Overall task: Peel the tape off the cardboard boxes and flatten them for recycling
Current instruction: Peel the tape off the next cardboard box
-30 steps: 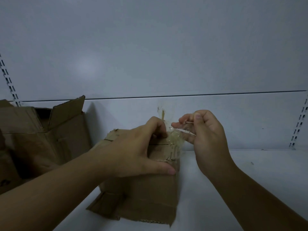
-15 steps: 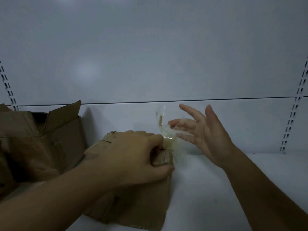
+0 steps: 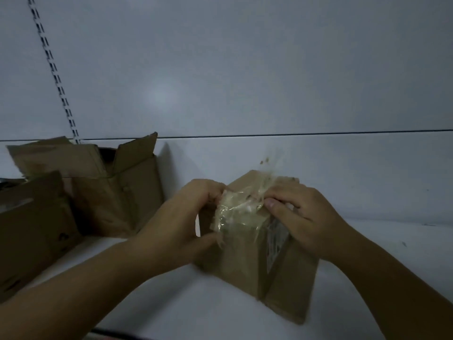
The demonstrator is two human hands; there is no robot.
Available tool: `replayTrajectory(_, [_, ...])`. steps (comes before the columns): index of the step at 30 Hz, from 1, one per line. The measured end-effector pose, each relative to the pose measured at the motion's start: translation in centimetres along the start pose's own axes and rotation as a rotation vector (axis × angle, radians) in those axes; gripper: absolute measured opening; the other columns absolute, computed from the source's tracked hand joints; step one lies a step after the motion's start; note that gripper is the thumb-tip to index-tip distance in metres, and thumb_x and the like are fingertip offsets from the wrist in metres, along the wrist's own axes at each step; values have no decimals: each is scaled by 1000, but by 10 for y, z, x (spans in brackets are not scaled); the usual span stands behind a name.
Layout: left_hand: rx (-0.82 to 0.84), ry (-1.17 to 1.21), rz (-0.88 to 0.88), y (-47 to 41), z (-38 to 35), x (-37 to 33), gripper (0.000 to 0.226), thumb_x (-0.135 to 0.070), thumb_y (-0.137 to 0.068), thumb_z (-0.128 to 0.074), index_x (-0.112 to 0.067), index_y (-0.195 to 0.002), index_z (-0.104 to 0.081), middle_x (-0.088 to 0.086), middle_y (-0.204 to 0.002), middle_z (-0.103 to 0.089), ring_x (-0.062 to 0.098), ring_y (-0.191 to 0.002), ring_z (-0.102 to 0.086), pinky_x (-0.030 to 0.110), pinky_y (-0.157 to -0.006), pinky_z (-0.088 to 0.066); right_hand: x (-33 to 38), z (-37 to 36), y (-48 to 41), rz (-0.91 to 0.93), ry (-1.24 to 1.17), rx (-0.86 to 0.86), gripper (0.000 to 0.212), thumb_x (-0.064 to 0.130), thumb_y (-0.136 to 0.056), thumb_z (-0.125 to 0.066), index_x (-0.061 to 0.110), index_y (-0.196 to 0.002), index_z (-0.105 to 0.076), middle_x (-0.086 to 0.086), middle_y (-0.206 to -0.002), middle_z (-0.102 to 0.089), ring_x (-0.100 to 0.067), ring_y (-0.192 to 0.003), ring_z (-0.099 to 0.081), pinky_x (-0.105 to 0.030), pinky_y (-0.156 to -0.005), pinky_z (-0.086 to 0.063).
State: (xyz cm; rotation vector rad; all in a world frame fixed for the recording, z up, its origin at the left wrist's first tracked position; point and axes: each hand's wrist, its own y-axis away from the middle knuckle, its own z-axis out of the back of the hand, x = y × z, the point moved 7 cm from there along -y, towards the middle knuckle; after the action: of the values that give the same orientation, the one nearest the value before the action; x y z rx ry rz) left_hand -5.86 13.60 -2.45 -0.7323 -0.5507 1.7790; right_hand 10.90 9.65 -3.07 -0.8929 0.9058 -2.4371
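The box (image 3: 245,261) stands on the white shelf (image 3: 171,303), right of centre; the left hand (image 3: 181,217) grips its upper left edge, fingers curled; the right hand (image 3: 301,214) pinches the right end of the crumpled clear tape (image 3: 237,212) on top; two open boxes (image 3: 117,192) sit far left.

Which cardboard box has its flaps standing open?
The box against the wall on the left: its top flaps stick up. The small box at centre carries crumpled clear tape.
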Motion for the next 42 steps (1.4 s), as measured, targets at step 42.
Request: replayTrajectory(42, [76, 757, 739, 40, -33, 21, 40, -47, -79, -57, -7, -77, -59, 6, -66, -61, 19, -64, -62, 36, -68, -54, 9, 4, 4, -28, 579, -43, 56, 65, -80, -38, 27, -104, -72, 9, -93, -68, -9, -81, -53, -33, -74, -38])
